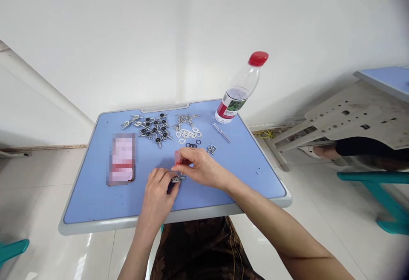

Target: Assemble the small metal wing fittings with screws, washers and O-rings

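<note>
Head view: blue desk against white wall, tiled floor. Left hand: fingers curled, clamped on small metal part at thumb and index, on desk at about 6 o'clock. Right hand: thumb and index together, clamped on red-handled tool; tool just above metal part, contact unclear. Phone, pixelated, 9 o'clock. Black-capped metal pieces 11 o'clock; white gaskets 12; bottle 1 o'clock; small balls or nuts beyond right hand.
</note>
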`<state>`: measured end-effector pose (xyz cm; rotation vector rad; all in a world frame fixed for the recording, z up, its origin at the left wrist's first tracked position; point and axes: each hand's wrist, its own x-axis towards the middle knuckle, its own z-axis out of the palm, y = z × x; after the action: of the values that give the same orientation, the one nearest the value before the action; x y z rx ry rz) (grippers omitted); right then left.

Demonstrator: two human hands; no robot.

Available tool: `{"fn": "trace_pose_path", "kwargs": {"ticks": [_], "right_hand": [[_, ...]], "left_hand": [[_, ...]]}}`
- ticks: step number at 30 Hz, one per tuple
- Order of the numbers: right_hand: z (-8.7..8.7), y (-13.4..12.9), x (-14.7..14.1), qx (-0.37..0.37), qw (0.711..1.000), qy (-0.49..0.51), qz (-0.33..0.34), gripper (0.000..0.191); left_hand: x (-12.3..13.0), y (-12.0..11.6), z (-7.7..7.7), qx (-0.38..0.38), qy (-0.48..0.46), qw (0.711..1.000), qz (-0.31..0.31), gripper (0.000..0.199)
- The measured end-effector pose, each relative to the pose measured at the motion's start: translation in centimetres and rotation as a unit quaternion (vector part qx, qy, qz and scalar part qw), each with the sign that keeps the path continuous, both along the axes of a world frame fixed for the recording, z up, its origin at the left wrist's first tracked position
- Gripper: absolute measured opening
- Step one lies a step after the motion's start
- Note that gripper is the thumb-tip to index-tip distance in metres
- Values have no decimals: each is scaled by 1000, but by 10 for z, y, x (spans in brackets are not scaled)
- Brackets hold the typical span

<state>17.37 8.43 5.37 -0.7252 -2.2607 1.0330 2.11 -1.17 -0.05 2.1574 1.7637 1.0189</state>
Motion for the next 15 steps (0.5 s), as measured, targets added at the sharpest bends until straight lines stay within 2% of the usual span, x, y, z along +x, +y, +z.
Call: {"fn": "trace_pose_path", "kwargs": {"ticks": [7, 15], "right_hand": [[1, -1, -1, -34, 999, -9, -18, 22], [2, -4, -1, -40, 999, 6, 1, 22]], "left_hand": [[-3, 1, -2, -1, 25, 1000, -11, 17], [-2, 2, 2, -8, 8, 1000, -10, 19]]}}
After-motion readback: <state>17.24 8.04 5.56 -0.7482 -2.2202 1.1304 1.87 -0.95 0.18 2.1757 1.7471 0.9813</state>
